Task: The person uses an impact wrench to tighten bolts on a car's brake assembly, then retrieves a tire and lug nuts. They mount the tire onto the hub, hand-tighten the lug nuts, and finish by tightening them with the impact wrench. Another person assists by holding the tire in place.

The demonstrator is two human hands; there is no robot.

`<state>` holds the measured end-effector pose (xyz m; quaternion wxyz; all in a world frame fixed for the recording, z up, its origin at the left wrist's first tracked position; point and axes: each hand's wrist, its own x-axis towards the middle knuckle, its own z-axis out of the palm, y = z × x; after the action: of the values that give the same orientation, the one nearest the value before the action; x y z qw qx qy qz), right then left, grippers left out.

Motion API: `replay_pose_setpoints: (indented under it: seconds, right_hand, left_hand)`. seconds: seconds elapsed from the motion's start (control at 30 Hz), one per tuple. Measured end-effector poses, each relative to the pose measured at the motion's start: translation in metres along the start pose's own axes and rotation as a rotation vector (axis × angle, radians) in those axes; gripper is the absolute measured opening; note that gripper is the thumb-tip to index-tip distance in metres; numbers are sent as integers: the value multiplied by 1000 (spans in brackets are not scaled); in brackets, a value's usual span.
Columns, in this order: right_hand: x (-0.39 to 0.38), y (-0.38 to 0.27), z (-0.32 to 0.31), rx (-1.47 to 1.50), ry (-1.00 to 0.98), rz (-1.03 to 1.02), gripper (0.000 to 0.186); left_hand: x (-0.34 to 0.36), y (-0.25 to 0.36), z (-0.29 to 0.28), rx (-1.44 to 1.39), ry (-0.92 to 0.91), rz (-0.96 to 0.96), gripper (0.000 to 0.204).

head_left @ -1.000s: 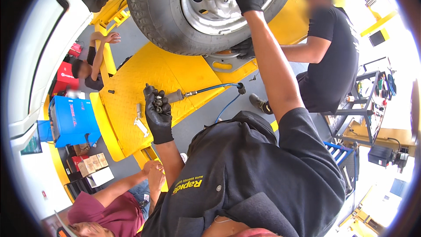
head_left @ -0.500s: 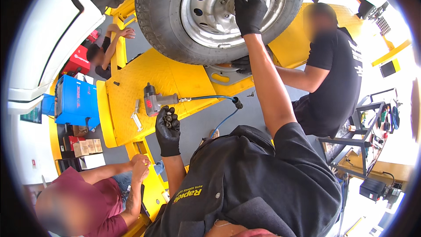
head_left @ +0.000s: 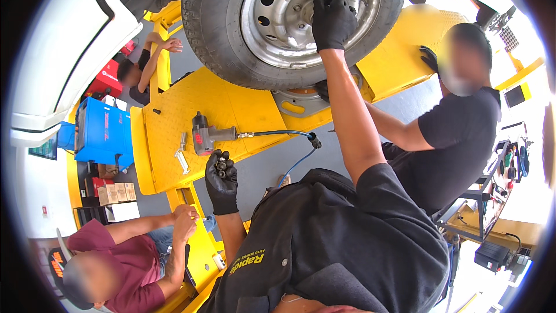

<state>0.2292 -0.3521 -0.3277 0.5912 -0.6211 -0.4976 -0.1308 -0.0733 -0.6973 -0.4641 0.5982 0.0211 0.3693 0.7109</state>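
Note:
Raised in front of me is a wheel with a silver steel rim and a black tire. My right hand, in a black glove, reaches to the rim's centre beside the bolt holes. Its fingers are closed there, and whatever they pinch is hidden. Lower down, my black-gloved left hand is turned palm up, fingers curled round several small lug nuts. Just above its fingertips lies a grey and black impact wrench on the yellow lift platform, joined to an air hose.
A silver hand tool and a small dark piece lie on the platform. A co-worker in black crouches at right, one gloved hand under the tire. Another person in maroon is at lower left, a third further back. A blue cabinet stands left.
My right hand has shifted slightly down at the rim's centre, and its wrist has turned a little. The co-worker at right has leaned back, with another gloved hand now showing on the yellow ramp.

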Motion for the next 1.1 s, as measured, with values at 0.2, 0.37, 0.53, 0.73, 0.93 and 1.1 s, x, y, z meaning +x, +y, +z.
replay_pose_setpoints:
  seconds: [0.2,0.37,0.53,0.73,0.93,1.1]
  right_hand:
    - [11,3,6,-113,-101,71,57]
    - [0,-12,-25,298,50,-177,31]
    - [15,5,-18,42,-212,-81,32]
    - [1,-3,-20,308,43,-253,29]
    - [9,-10,-30,238,-65,-112,36]
    - [12,18,-14,65,-106,50,39]
  left_hand:
    - [15,6,8,-12,-27,-31,16]
    - [20,7,8,-35,72,-46,16]
    - [30,10,13,-49,7,-76,14]
    - [34,12,20,-8,40,-75,12]
    - [44,11,13,-44,-57,-130,12]
    - [51,5,10,-61,-107,-173,12]
